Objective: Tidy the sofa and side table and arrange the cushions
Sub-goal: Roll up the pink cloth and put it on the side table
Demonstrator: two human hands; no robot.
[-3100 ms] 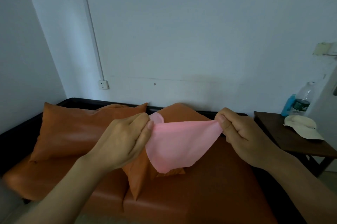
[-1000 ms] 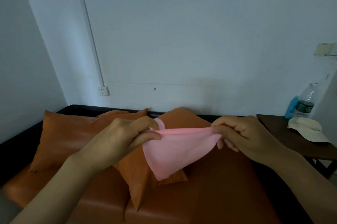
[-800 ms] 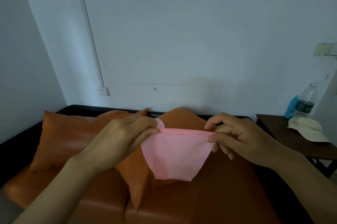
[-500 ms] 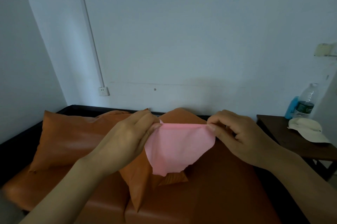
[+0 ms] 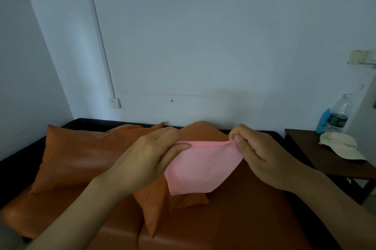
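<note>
Your left hand [image 5: 150, 154] and right hand [image 5: 258, 154] are raised over the sofa [image 5: 234, 219], forearms reaching in from the bottom corners. Each pinches a top corner of the cloth [image 5: 201, 166] between thumb and curled fingers, stretching its upper edge taut while the rest hangs in a soft pink point. It hides part of the front cushion [image 5: 154, 205]; another cushion [image 5: 81, 154] leans behind, both smooth orange. On the dark wooden tabletop [image 5: 309, 148] at right sit a cream cap [image 5: 339, 145] and a clear bottle [image 5: 338, 115]
</note>
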